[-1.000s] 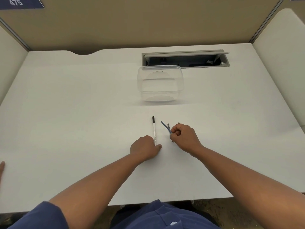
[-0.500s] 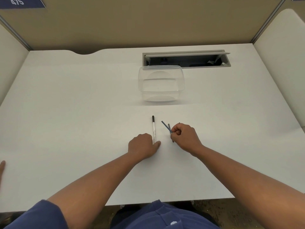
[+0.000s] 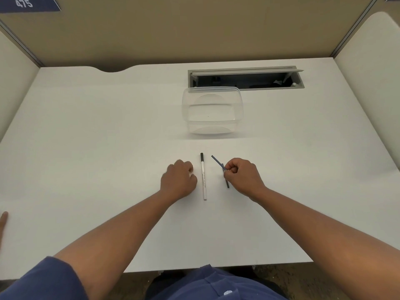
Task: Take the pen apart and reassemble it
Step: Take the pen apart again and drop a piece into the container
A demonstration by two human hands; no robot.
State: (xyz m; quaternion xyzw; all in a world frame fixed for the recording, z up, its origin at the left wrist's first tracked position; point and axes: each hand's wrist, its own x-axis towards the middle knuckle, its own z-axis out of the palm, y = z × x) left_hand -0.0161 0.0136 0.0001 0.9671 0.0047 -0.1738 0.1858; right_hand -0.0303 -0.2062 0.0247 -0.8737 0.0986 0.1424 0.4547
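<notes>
A white pen barrel (image 3: 203, 179) with a black end lies lengthwise on the white desk (image 3: 86, 148), free of both hands. My left hand (image 3: 178, 180) rests curled just to its left, not touching it and holding nothing. My right hand (image 3: 242, 177) sits to the barrel's right, fingers pinched on thin dark pen parts: a blue refill (image 3: 217, 162) sticks out up-left from the fingers, and a dark rod (image 3: 227, 184) pokes out below them onto the desk.
A clear plastic container (image 3: 213, 111) stands behind the pen. Behind it is an open cable tray slot (image 3: 246, 77) in the desk. Partition walls close the back and both sides. Another person's fingertip (image 3: 3, 218) shows at the left edge.
My left hand has let go of the white barrel and slid to the left, leaving it lying on the desk. My right hand stays pinched on the thin parts.
</notes>
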